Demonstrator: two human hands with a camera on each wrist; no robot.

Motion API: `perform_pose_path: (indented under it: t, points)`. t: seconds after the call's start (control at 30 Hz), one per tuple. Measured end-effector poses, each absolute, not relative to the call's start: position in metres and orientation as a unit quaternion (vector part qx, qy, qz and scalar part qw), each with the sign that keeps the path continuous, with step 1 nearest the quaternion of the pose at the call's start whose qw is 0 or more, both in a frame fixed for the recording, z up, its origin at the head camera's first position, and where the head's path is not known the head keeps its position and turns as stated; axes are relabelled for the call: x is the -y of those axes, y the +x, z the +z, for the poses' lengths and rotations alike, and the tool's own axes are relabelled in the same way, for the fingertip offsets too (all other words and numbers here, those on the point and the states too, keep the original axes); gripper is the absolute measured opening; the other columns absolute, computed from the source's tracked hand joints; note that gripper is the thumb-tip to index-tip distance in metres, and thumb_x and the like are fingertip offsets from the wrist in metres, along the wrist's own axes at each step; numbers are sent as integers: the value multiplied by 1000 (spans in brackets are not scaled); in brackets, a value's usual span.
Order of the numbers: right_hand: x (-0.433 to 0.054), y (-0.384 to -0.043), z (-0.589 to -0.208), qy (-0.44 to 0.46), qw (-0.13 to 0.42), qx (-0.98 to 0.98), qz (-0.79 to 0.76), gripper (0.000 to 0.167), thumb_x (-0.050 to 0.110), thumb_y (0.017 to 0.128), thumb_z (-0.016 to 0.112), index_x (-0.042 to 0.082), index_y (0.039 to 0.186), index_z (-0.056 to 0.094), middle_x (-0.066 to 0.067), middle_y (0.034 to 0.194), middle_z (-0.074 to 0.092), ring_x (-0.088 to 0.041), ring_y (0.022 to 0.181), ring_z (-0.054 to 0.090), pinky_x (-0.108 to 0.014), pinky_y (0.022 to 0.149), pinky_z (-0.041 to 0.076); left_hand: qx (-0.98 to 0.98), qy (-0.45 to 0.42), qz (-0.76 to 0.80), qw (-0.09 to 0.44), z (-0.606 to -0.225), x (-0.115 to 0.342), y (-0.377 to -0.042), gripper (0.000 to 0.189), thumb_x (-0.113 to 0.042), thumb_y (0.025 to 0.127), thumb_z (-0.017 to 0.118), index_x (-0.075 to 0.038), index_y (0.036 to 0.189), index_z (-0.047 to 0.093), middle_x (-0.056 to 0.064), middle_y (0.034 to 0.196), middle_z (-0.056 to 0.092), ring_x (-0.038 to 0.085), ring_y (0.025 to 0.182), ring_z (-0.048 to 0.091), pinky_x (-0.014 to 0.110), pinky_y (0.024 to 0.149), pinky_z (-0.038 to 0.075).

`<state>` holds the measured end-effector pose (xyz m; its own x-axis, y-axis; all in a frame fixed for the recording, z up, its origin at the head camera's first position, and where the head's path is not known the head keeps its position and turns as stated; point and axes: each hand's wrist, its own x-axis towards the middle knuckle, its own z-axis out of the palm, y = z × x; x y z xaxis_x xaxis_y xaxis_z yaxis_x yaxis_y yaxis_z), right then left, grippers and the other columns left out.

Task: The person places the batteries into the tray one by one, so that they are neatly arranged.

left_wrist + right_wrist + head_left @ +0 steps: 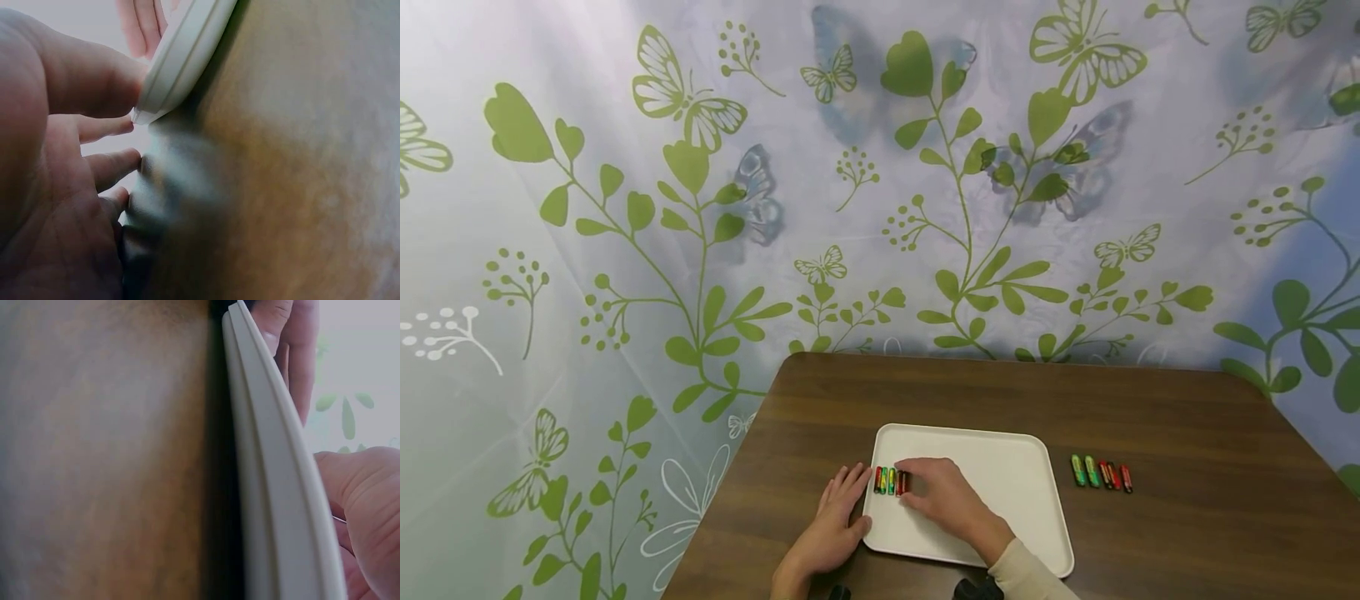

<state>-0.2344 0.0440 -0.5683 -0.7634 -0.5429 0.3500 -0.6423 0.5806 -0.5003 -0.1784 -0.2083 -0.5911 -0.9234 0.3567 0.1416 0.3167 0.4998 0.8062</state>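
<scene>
A white tray (992,492) lies on the table, with a short row of red and green batteries (883,481) side by side near its left edge. My right hand (951,500) reaches over the tray and pinches a red and black battery (903,483) at the right end of that row, thumb at its near end and index finger at its far end. Flat beside the tray's left rim, my left hand (835,525) has its fingers spread, with the thumb at the rim (169,69). In the right wrist view, the tray's edge hides part of the right hand (375,512).
To the right of the tray, another row of green and red batteries (1101,473) lies on the brown wooden table (1195,500). Behind the table hangs a curtain (880,208) printed with leaves and butterflies. Dark objects (977,589) show at the bottom edge.
</scene>
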Motion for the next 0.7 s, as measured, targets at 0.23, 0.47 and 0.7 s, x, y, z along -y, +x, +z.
perform_pose_path:
  t: [0.23,0.47,0.7]
  points:
    - [-46,-235,-567,338,81,886,307,46,16,87,93,6,129,79,-7,127,82,-24,118,79,-45,100,63,-861,199,467,35,-583,207,-175,71,-11,102,63,0,168,39,36,174,29,65,162,6,59,134,-11]
    - [-63,-235,-560,343,87,878,322,44,17,89,90,6,130,79,-5,128,82,-24,119,79,-45,100,63,-872,178,455,30,-597,210,-178,72,-6,99,64,-4,168,41,26,177,32,53,168,8,19,122,-12]
    - [-93,-232,-550,336,73,878,333,44,20,91,89,8,132,79,-3,130,81,-23,121,77,-46,100,63,-873,190,449,18,-600,209,-181,73,-4,98,65,-2,167,42,29,175,33,57,166,11,4,115,-15]
